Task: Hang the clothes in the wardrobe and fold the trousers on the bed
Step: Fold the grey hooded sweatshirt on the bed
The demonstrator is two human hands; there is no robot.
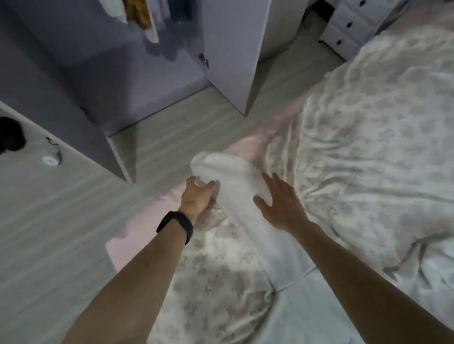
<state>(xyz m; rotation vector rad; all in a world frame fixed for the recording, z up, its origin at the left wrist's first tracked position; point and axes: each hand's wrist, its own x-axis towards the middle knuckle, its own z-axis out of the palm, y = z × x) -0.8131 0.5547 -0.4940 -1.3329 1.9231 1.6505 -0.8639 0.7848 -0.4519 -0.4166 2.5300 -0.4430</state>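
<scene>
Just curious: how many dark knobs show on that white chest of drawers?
3, stacked down its front: top knob, middle knob, bottom knob. Others may be out of frame.

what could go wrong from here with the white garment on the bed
1. The white garment lies near the corner of the bed, with its far end close to the edge. A tug from the left hand at its side could slide it onto the floor.
2. The bed is rumpled under it, so the right hand, spread flat on the cloth, may press creases into the fold.
</scene>
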